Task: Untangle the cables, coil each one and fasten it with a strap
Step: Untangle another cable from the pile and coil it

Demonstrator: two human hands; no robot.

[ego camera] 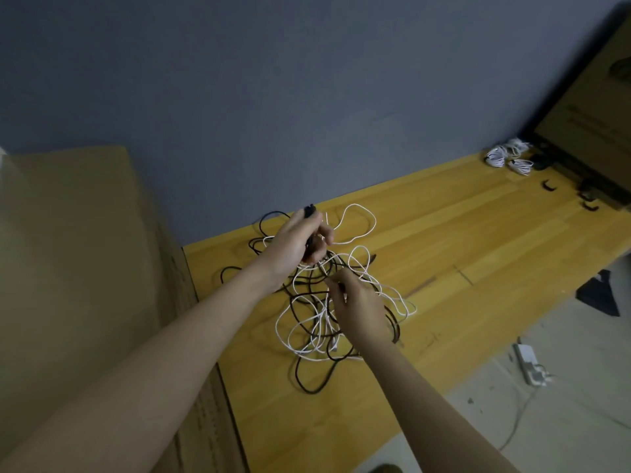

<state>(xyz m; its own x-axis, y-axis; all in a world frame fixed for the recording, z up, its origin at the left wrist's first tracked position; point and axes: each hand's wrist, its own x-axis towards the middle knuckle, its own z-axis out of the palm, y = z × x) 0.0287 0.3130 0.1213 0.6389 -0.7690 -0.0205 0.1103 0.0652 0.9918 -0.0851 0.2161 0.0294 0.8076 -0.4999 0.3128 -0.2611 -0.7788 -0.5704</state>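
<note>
Two hands over tangled cables (341, 312) on worktop (461, 233): left hand (297, 242) gripping black cable end (310, 210); right hand (358, 308) pinching black strand (307, 295).

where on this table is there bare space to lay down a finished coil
Bare wood lies on the table between the cable tangle and the coiled white cables by the black straps at the far right. The near end, below the tangle, is bare too. It is crowded mid-table, where the left hand and right hand work.
</note>
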